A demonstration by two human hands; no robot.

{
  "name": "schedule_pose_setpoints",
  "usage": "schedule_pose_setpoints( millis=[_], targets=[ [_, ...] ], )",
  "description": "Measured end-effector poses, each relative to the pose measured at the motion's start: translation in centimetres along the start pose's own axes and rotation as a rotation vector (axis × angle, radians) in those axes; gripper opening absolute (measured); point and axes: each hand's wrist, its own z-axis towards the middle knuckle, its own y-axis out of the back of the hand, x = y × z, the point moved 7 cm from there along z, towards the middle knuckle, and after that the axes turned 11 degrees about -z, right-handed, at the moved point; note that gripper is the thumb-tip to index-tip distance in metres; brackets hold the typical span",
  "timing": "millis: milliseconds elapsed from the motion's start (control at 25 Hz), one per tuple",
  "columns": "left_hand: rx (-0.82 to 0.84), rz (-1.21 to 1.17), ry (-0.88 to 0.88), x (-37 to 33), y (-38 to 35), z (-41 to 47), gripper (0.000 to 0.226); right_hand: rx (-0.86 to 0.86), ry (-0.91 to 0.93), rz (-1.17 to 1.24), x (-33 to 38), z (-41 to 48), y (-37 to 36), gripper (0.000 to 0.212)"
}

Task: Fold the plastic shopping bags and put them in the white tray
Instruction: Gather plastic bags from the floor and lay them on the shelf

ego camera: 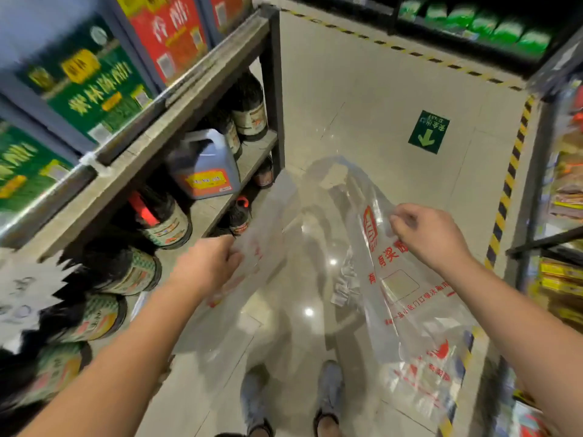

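The left hand (208, 266) and right hand (426, 234) each pinch a clear plastic bag (400, 298) — spread between them — beside a shelf (195, 89) of dark bottles (164, 222).

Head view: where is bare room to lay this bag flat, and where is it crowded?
Bare floor tiles run between the left shelf and the striped tape, around the green arrow sign. The shelf is packed with bottles and a jug; the right shelves look full too. No white tray shows.
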Motion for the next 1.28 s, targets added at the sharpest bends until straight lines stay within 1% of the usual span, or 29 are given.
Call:
schedule_pose_setpoints(
  millis=[120, 240, 400, 520, 600, 720, 880, 1000, 1160, 1280],
  targets=[
    [-0.063, 0.056, -0.083, -4.5, 8.4, -6.2, 0.023, -0.002, 0.041, -0.090, 3.4, -5.3, 9.2, 0.016],
    [-0.139, 0.100, -0.157, -6.6, 12.9, -10.4, 0.020, -0.045, 0.063, -0.114, 5.5, -9.4, 14.3, 0.019],
    [-0.185, 0.116, -0.194, -6.4, 15.8, -13.2, 0.011, -0.080, 0.088, -0.122, 7.1, -12.6, 16.9, 0.020],
    [-0.186, 0.126, -0.196, -5.8, 16.2, -14.1, 0.017, -0.065, 0.121, -0.155, 8.2, -13.3, 17.5, 0.017],
    [-0.192, 0.143, -0.172, -5.1, 16.2, -14.9, 0.017, -0.052, 0.160, -0.185, 9.3, -13.3, 17.7, 0.014],
    [-0.198, 0.151, -0.071, -3.3, 15.7, -17.0, 0.019, -0.035, 0.261, -0.227, 11.0, -12.8, 17.6, 0.014],
    [-0.262, 0.147, 0.098, -1.4, 15.4, -21.5, 0.017, 0.042, 0.454, -0.274, 13.8, -12.0, 15.9, 0.014],
    [-0.316, 0.122, 0.260, 0.3, 14.3, -26.7, 0.018, 0.102, 0.684, -0.298, 17.5, -12.8, 14.6, 0.018],
    [-0.401, 0.037, 0.510, 3.4, 12.1, -35.9, 0.021, 0.188, 0.983, -0.253, 23.0, -17.4, 13.2, 0.010],
    [-0.454, -0.017, 0.686, 6.2, 10.2, -44.2, 0.020, 0.203, 1.179, -0.278, 27.5, -22.4, 12.3, 0.019]
  ],
)
